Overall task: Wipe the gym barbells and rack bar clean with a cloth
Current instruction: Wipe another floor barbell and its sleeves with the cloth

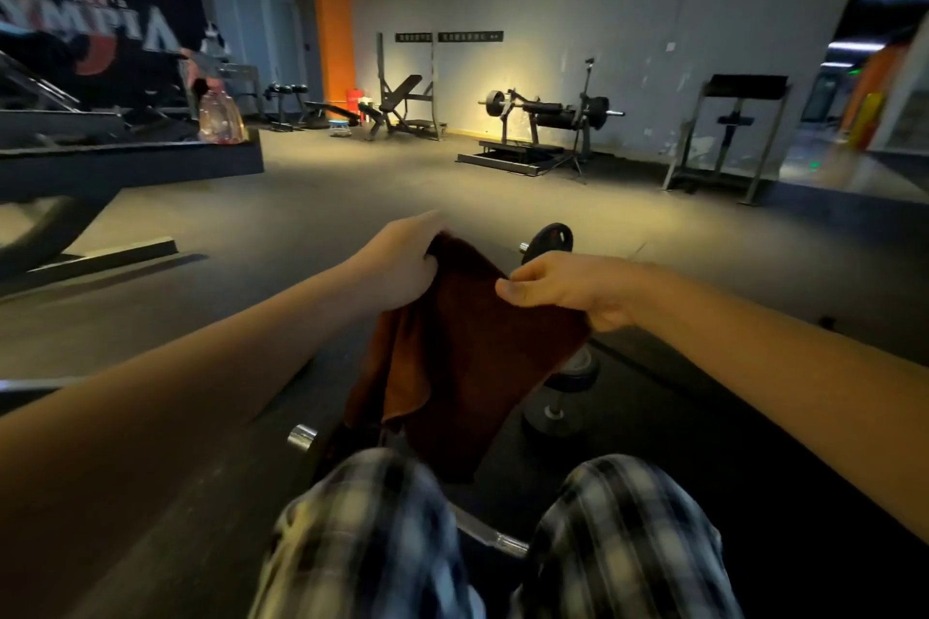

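Note:
A dark brown cloth hangs in front of me, stretched between both hands. My left hand grips its upper left corner and my right hand pinches its upper right edge. On the dark floor below lies a barbell; its chrome end shows left of the cloth and its shaft runs between my plaid-trousered knees. A dumbbell lies just right of the cloth, partly hidden by it. A small plate on a bar end lies on the floor beyond my right hand.
A machine frame and platform stand at the left. An adjustable bench with rack, a loaded plate machine and a metal stand line the far wall. Open rubber floor lies between them and me.

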